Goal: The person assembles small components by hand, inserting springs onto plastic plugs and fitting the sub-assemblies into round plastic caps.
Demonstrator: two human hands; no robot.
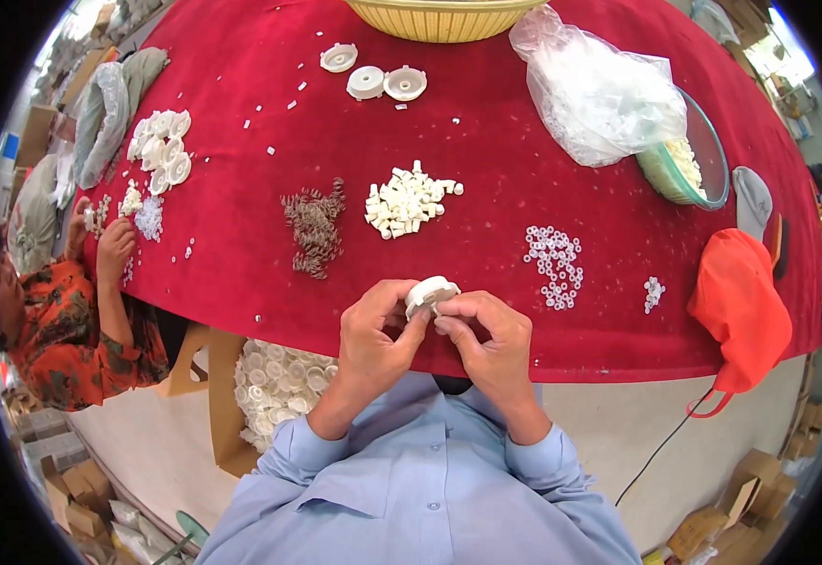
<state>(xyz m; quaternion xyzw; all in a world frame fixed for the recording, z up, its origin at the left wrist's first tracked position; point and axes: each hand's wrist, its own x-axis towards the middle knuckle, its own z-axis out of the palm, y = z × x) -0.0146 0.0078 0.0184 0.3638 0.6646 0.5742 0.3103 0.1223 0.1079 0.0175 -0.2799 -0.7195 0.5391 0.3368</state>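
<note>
Near the table's front edge, my left hand [373, 331] grips a round white plastic cap [432, 290] between thumb and fingers, its side tilted toward me. My right hand [494, 341] is closed in a pinch against the cap's right underside; whatever its fingertips hold is too small and hidden to make out. Beyond my hands lie a pile of small metal springs [313, 226] and a heap of cream plastic pieces [405, 203]. Off to the right, small white rings [554, 264] are spread out, with a smaller cluster of rings [654, 294] farther right.
A red cloth [467, 122] covers the table. Three loose caps [366, 83], a yellow basket [444, 23], a plastic bag [599, 94] and a green bowl [672, 174] stand beyond. A red bag [742, 306] hangs right. A co-worker [81, 320] handles parts at left, above a carton [232, 414] of caps.
</note>
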